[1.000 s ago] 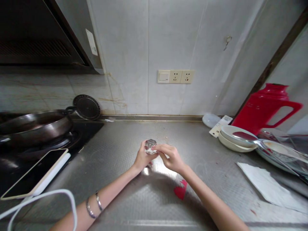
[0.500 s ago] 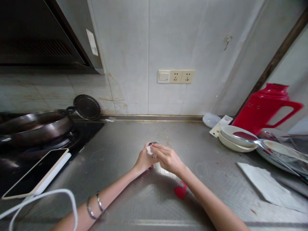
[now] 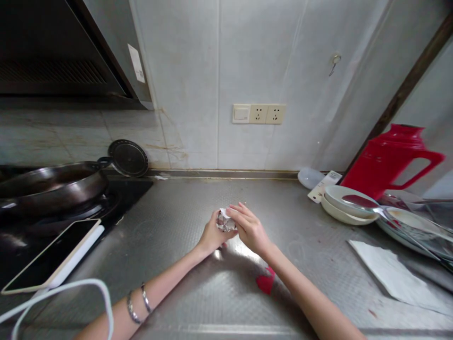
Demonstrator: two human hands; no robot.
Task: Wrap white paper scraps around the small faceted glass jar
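Above the middle of the steel counter, my left hand [image 3: 211,235] is wrapped round a small round object, shiny and clear or silvery with a faceted look [image 3: 225,225]; its exact kind I cannot make out. At its upper edge sits a small white piece that looks like tissue [image 3: 224,213]. My right hand [image 3: 250,227] is closed over the right side, fingers together and pressing on the white piece. Its fingers partly cover the object. On the counter below my right forearm lies a torn red scrap [image 3: 265,281].
Left, a phone [image 3: 53,255] with a white cable lies by the hob, where a pan [image 3: 53,189] stands. To the right are stacked bowls [image 3: 348,215], a red thermos jug [image 3: 385,163], plates with utensils, and a white paper sheet [image 3: 396,274]. A tiled wall with sockets [image 3: 267,114] rises behind.
My right hand has shifted slightly right and up, its fingers lifting, so more of the shiny object shows. The white piece has moved a little up and right. My left hand stays about where it was.
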